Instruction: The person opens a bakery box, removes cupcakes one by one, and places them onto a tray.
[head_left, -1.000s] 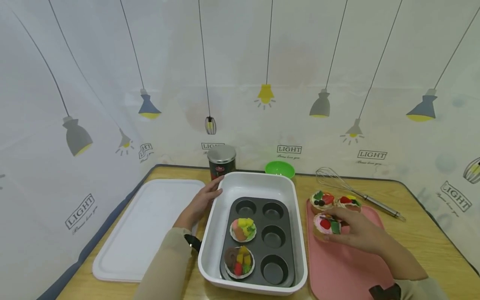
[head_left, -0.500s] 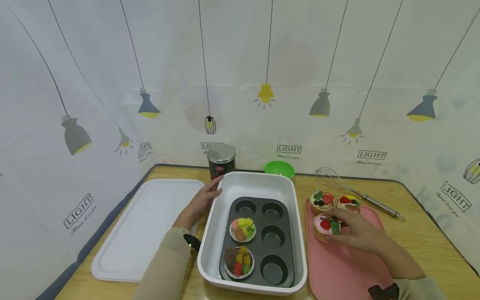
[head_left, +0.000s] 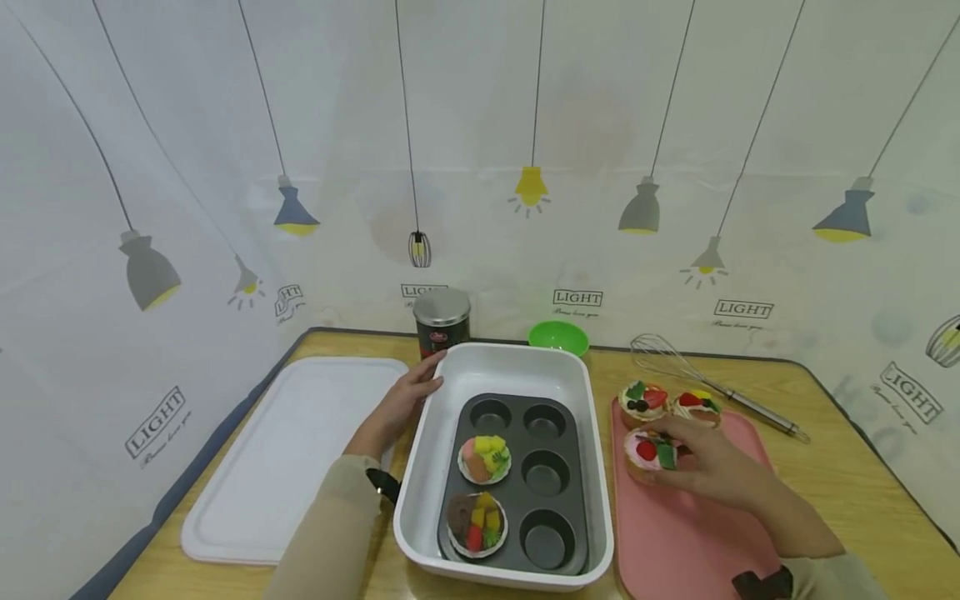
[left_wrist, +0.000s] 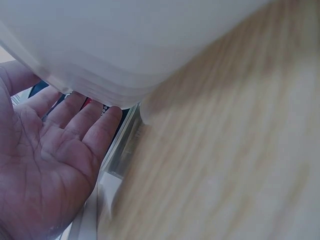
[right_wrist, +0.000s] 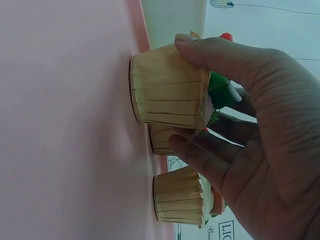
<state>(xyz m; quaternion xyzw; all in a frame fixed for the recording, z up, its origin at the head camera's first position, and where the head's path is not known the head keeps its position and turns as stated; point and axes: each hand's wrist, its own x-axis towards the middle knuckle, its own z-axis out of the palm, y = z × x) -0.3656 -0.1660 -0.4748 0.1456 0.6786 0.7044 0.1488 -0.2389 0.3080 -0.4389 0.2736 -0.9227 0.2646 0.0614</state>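
Observation:
My right hand pinches a cupcake with pink icing, a red fruit and a green piece on top, between thumb and fingers. It is upright at the left side of a pink tray; whether its base touches the tray I cannot tell. Two more fruit-topped cupcakes, one at the left and one partly behind my hand, stand at the tray's far end. My left hand rests with extended fingers against the left outer side of a white deep pan. Inside lies a dark muffin tin.
Two decorated cupcakes, one upper and one lower, fill left-hand cups of the tin. Behind the pan stand a lidded canister and a green bowl. A whisk lies back right; a white tray lies left.
My right hand and the pink-iced cupcake have shifted very slightly left. My left hand stays against the white pan.

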